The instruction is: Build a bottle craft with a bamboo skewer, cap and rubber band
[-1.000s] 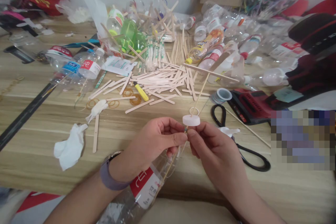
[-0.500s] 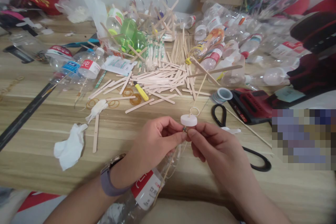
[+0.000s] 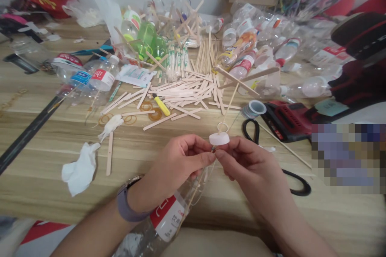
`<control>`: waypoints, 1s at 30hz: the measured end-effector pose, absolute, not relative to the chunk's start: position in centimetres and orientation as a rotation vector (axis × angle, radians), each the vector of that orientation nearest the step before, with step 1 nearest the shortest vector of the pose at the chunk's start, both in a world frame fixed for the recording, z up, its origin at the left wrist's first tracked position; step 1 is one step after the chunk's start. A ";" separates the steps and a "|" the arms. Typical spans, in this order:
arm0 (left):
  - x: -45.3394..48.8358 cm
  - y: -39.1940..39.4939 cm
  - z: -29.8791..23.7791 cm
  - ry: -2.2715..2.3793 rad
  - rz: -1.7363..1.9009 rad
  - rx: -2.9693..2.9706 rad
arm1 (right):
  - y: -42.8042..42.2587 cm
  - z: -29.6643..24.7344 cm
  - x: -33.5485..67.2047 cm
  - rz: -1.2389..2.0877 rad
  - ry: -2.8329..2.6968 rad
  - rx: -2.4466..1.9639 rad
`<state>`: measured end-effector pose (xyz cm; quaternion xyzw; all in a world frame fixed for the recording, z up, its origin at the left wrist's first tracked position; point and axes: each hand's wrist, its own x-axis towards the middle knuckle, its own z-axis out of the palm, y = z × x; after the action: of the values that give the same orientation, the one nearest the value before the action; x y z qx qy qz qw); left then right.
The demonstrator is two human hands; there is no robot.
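Note:
A white bottle cap (image 3: 219, 139) sits tilted just above my fingertips, with a thin wooden skewer (image 3: 230, 105) rising through it. Crossed craft sticks (image 3: 237, 81) are at the skewer's upper end, and a pale ring (image 3: 222, 127) surrounds it above the cap. Below the cap, my left hand (image 3: 183, 158) pinches at the skewer. My right hand (image 3: 249, 164) pinches at the same spot, its fingertips meeting the left ones. A small dark bit between them is too little to name. Under my hands, a clear plastic bottle (image 3: 169, 217) with a red-and-white label lies slanted, partly hidden by my left forearm.
Loose craft sticks (image 3: 181, 92) and a yellow-handled tool (image 3: 162, 105) lie ahead. Plastic bottles crowd both sides. On the right are a thread spool (image 3: 253, 109), black-handled scissors (image 3: 297, 182) and a red-and-black power tool (image 3: 286, 120). Crumpled tissue (image 3: 81, 168) lies left.
The cap has tipped and shifted slightly right, and the crossed sticks have turned a little. Both hands keep their pinch in nearly the same place.

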<state>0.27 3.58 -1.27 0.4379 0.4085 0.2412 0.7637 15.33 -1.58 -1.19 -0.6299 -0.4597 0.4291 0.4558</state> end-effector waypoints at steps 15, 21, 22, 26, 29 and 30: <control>0.1 3.8 -1.4 0.849 0.506 0.958 | -1.2 -2.2 15.4 1.316 -0.920 -1.378; 0.0 3.8 -1.2 0.892 0.524 0.947 | -0.9 -1.5 14.8 1.376 -0.840 -1.321; 0.0 3.8 -1.2 0.900 0.541 0.946 | -0.8 -1.4 14.7 1.391 -0.820 -1.299; -0.1 4.1 -1.2 0.870 0.572 0.846 | -0.8 -1.4 14.1 1.390 -0.780 -1.233; -0.1 4.2 -1.3 0.802 0.619 0.755 | -1.0 -1.8 13.6 1.408 -0.831 -1.242; -0.1 4.2 -1.4 0.786 0.636 0.737 | -1.0 -1.9 13.5 1.413 -0.860 -1.249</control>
<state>-0.11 4.19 -1.36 0.3448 0.3677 0.2975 0.8108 13.50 -1.04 -1.94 -0.5186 -0.3569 0.5867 0.5093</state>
